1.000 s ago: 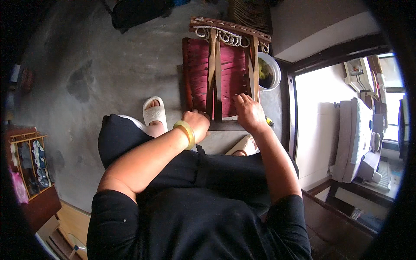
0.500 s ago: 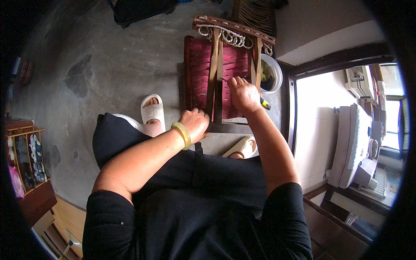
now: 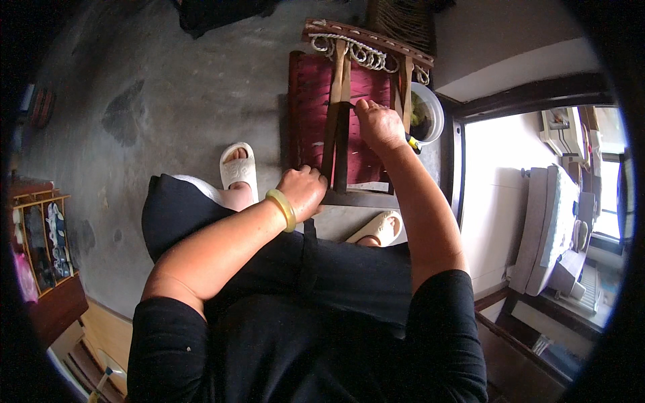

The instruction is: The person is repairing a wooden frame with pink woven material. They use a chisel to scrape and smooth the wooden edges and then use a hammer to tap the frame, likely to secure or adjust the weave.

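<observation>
In the head view, a grey concrete floor [image 3: 188,114] fills the left, and a dark door frame [image 3: 531,93] runs along the right, its outer end bent by the lens. The edges fall off into black, which cuts off a dark bag [image 3: 218,15] at the top and dims a strung panel [image 3: 402,25] behind the stool [image 3: 342,138].

The stool is on the floor in front of the person, its wooden legs crossing over a red strap seat [image 3: 312,111] and a white rope [image 3: 366,59] looped along its far bar. The left hand [image 3: 302,191] is curled around its near left corner; the thumb is mostly hidden. The right hand [image 3: 379,126] is over the seat with fingertips pinched near a leg, a thin dark bit at their tips; whether that grip holds it, I cannot tell.

A white bucket [image 3: 437,119], partly behind the stool, contains something yellowish green, too shadowed to make out. A yellow and black handle [image 3: 413,143] is half covered by the right wrist. At far left, a wooden rack [image 3: 41,200] holds shoes [image 3: 56,232], with something pink [image 3: 25,277] blurred at its edge.
</observation>
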`<state>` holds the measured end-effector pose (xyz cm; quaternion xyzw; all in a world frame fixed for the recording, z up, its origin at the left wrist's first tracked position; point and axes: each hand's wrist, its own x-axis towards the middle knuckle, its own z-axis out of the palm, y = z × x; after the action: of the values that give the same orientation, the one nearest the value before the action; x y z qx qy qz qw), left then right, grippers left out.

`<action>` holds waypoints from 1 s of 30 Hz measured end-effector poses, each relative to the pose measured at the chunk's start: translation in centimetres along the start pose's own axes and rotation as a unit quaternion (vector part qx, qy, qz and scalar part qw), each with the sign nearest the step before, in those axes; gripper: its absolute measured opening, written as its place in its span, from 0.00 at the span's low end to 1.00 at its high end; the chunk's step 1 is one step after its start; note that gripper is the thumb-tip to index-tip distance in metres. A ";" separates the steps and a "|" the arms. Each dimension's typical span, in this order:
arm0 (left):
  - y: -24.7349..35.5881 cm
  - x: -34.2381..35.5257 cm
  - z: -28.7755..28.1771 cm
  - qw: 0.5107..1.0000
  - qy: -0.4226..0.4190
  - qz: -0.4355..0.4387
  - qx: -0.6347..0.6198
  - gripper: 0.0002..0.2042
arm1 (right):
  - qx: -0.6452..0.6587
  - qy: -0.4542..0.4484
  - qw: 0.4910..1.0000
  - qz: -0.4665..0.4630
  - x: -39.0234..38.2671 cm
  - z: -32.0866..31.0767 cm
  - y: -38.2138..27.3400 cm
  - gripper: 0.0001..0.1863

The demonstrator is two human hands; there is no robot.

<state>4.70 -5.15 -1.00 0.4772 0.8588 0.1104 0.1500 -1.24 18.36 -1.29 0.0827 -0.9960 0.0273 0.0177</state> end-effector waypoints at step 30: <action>0.2 -0.1 0.5 0.999 -0.033 0.007 0.040 0.19 | -0.055 -0.032 0.997 -0.034 4.1 0.4 2.9 0.10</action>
<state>5.11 -5.06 -1.42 0.4922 0.8538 0.0609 0.1581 -5.75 20.49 -1.67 0.1166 -0.9926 -0.0310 -0.0090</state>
